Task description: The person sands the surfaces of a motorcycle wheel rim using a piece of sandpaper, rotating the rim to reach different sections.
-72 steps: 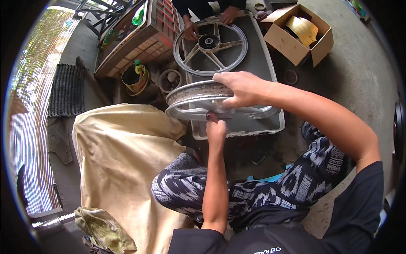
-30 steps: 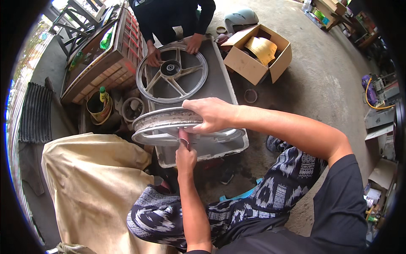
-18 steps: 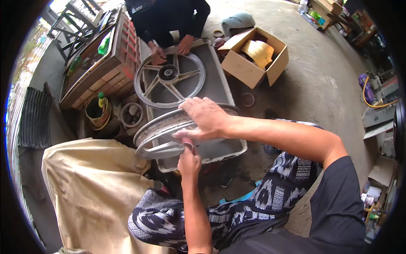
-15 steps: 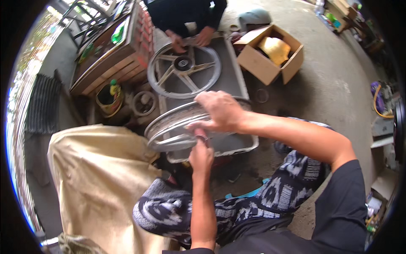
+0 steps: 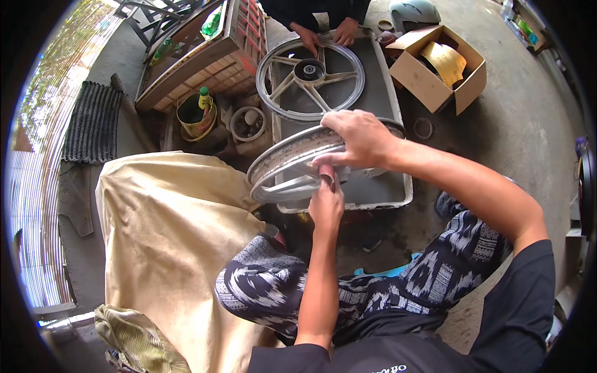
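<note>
A silver spoked alloy wheel (image 5: 289, 152) stands tilted over the near part of a grey tray with a pale rim (image 5: 407, 180). My right hand (image 5: 364, 137) is closed over the wheel's upper rim, thumb on the near side. Below it, my left hand (image 5: 328, 202) grips a folded reddish-brown strip (image 5: 326, 171), which looks like sandpaper, against the wheel's near face. The fingers partly hide where strip and wheel meet. Farther back on the tray lies a second alloy wheel (image 5: 283, 84) with a dark hub; another person's hands (image 5: 346, 32) rest at its far rim.
An open cardboard box (image 5: 423, 84) stands right of the tray, with a grey helmet (image 5: 415, 12) behind. Left are a wooden crate (image 5: 193, 84), a bucket (image 5: 198, 127) and a white round tub (image 5: 249, 138). Tan cloth (image 5: 174, 217) covers something at near left.
The whole view has swung, so everything sits farther right and somewhat higher. Both my hands keep their hold on the wheel and the strip.
</note>
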Available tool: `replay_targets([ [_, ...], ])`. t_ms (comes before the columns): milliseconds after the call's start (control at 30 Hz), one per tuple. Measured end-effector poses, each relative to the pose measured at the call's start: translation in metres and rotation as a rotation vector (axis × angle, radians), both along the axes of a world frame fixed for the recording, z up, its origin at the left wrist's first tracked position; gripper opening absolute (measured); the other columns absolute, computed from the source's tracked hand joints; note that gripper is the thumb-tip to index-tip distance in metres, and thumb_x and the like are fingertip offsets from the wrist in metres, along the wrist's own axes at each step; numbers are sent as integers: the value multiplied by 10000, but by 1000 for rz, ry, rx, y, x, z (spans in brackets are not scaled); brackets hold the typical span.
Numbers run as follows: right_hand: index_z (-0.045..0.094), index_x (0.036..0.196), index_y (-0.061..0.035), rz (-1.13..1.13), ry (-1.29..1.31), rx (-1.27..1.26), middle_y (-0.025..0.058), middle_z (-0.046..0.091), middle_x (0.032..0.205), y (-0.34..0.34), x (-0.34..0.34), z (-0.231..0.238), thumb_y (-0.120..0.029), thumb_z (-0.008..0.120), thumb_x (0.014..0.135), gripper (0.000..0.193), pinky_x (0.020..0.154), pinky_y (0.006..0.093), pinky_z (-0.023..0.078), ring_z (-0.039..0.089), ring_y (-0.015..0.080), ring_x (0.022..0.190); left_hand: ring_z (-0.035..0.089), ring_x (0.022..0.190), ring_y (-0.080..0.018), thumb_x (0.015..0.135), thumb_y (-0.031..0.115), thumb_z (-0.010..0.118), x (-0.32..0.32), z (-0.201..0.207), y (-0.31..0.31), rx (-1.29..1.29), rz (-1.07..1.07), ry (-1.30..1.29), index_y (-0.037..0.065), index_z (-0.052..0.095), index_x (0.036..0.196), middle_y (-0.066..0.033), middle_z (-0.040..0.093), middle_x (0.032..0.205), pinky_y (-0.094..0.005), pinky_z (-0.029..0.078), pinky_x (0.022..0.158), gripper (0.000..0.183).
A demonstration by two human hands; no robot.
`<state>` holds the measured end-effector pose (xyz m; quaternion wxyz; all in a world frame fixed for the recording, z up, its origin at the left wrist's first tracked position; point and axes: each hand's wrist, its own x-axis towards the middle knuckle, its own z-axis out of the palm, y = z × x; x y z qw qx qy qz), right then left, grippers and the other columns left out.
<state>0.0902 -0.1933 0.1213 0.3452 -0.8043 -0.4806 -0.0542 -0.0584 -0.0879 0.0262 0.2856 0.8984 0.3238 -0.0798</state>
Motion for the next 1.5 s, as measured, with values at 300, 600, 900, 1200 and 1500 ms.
replay_targets([
  [300, 606, 1006, 7, 38, 25, -4, 203, 664, 938, -11, 8, -1, -753, 644, 772, 796, 837, 460, 511, 659, 386, 959, 665, 887, -484, 952, 318, 526, -13, -3, -23, 20, 19, -38, 65, 603, 1199, -293, 687, 880, -575, 501, 821, 361],
  [600, 606, 1002, -2, 74, -1, 19, 186, 657, 953, -8, 6, 2, -730, 653, 780, 763, 836, 455, 509, 652, 374, 961, 636, 960, -515, 1035, 470, 376, -18, 6, -27, -25, 71, -43, 26, 579, 1255, -330, 671, 954, -569, 486, 861, 536],
  [900, 603, 1043, -8, 59, 37, -47, 175, 660, 970, -9, -2, 3, -690, 687, 774, 738, 852, 449, 505, 653, 365, 968, 598, 1076, -519, 1047, 447, 347, -12, 27, -32, -87, 78, -65, 23, 533, 1315, -342, 653, 1078, -558, 461, 928, 535],
  [1200, 589, 960, -16, 36, 8, -28, 161, 655, 917, 0, -1, 0, -728, 648, 779, 737, 829, 448, 503, 655, 355, 936, 578, 1103, -524, 1047, 382, 340, 6, 45, -27, -110, 98, 77, 37, 506, 1350, -340, 649, 1103, -571, 440, 949, 488],
  [1500, 580, 938, -17, 28, -26, 8, 164, 645, 910, 0, -9, -4, -739, 635, 783, 741, 845, 450, 503, 651, 353, 942, 640, 1010, -486, 1015, 350, 419, 6, 38, -29, -43, 137, 33, -9, 620, 1166, -315, 676, 1020, -564, 485, 912, 438],
])
